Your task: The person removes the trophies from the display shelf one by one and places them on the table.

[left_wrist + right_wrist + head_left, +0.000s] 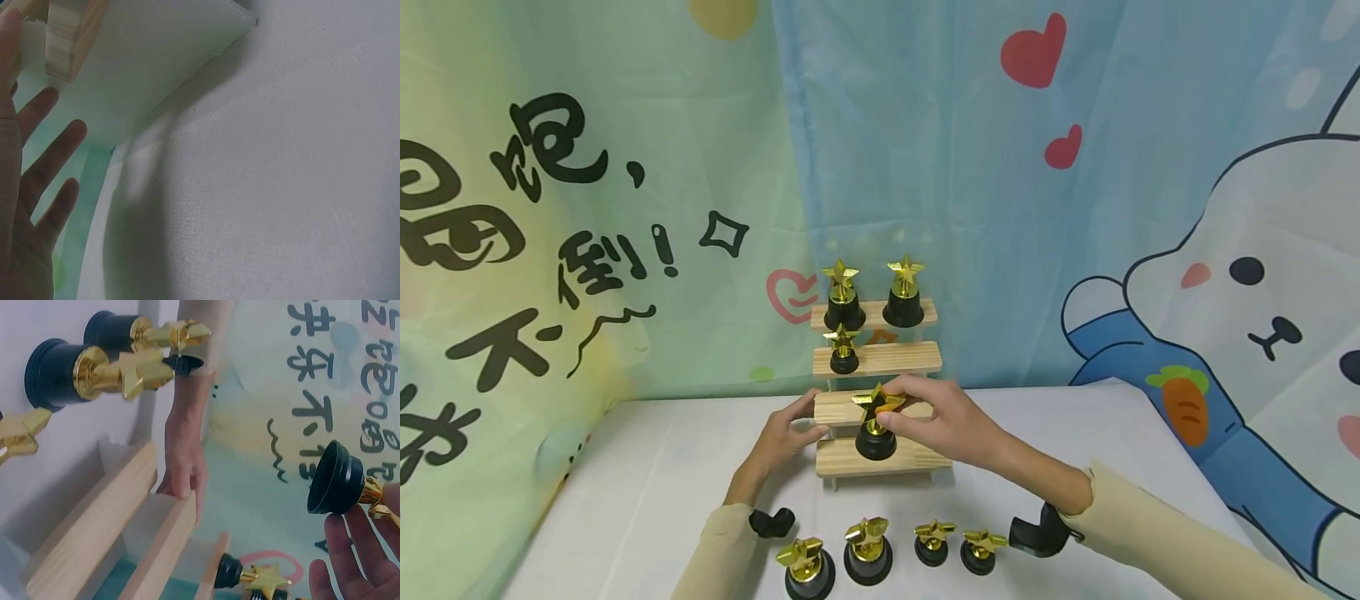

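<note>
My right hand (936,417) pinches a small trophy (876,442) with a gold star and black base, held by its star. In the head view the trophy overlaps the lower planks of a tiered wooden display stand (917,460); the right wrist view shows its black base (337,481) off the planks. At the stand's left side, my left hand (786,429) grips the end of a plank with thumb and forefinger. Its other fingers (56,156) spread beside the white side panel (144,56). Two trophies (904,304) stand on the top tier, a smaller trophy (844,358) one tier below.
On the white tablecloth (640,475) in front of the stand are two larger trophies (868,558) and two smaller trophies (932,550). A printed cloth backdrop (880,150) hangs behind the stand. Black wrist cameras (1041,533) sit by both sleeves.
</note>
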Tool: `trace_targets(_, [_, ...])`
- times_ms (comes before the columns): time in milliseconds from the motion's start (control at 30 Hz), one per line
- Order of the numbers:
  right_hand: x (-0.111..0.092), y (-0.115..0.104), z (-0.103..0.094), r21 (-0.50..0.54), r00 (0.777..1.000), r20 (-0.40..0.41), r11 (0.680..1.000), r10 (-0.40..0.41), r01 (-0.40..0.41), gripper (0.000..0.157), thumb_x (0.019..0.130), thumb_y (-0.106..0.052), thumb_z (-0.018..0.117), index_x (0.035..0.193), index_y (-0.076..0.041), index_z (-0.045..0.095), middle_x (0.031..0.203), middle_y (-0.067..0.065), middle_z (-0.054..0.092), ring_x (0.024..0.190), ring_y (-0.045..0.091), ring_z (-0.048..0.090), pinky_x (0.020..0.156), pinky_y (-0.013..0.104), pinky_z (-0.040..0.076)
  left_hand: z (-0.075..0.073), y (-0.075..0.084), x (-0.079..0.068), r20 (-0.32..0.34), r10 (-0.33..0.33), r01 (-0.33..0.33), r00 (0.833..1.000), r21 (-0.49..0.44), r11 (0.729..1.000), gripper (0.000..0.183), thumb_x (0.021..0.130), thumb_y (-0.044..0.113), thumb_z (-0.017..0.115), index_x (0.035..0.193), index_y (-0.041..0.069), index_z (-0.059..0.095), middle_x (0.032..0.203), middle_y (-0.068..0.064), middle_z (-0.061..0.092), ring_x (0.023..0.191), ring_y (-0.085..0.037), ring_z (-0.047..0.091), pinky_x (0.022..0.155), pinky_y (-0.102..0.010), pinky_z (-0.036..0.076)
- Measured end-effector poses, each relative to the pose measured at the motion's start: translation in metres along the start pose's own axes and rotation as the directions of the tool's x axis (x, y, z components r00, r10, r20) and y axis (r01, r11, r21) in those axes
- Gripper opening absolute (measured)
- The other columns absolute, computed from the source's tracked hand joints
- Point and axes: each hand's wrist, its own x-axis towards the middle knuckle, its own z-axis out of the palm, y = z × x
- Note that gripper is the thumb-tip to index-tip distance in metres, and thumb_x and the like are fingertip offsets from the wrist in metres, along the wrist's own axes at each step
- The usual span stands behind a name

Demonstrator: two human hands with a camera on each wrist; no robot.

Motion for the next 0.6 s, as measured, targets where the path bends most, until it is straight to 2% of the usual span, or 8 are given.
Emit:
trace_targets(200, [-0.006, -0.012, 0.007, 0.007, 0.999, 0.006, 0.999, -0.049, 0.049, 0.021, 0.092, -0.016, 0.066, 0.112, -0.011, 0.068, 0.105, 0.002, 0.072, 0.097, 0.012, 0.067, 0.085, 0.032, 0.056, 0.000, -0.002, -0.001, -0.007, 0.004, -0.004, 1.000, 0.013, 1.000, 0.071, 0.083, 0.020, 0.077, 0.145, 0.006, 0.044, 0.121, -0.016, 0.068, 0.114, -0.036, 0.063, 0.102, -0.055, 0.045])
trace_targets(433, [-0.018, -0.024, 0.021, 0.072, 0.990, 0.037, 0.989, -0.136, 0.133, 0.014, 0.093, -0.013, 0.064, 0.107, -0.012, 0.067, 0.095, 0.000, 0.071, 0.091, 0.006, 0.064, 0.082, 0.028, 0.055, 0.000, -0.002, -0.001, -0.009, 0.002, -0.002, 1.000, 0.008, 1.000, 0.070, 0.083, 0.019, 0.077, 0.145, 0.007, 0.045, 0.121, -0.016, 0.069, 0.114, -0.036, 0.063, 0.102, -0.055, 0.044])
trace_targets(600, [-0.025, -0.032, 0.028, 0.108, 0.984, 0.051, 0.980, -0.171, 0.165, 0.014, 0.093, -0.013, 0.064, 0.106, -0.013, 0.067, 0.097, -0.002, 0.071, 0.092, 0.005, 0.064, 0.083, 0.027, 0.055, 0.000, -0.002, -0.001, -0.005, 0.037, -0.037, 0.999, 0.001, 0.999, 0.069, 0.083, 0.017, 0.076, 0.144, 0.007, 0.046, 0.120, -0.017, 0.069, 0.113, -0.037, 0.064, 0.100, -0.056, 0.045])
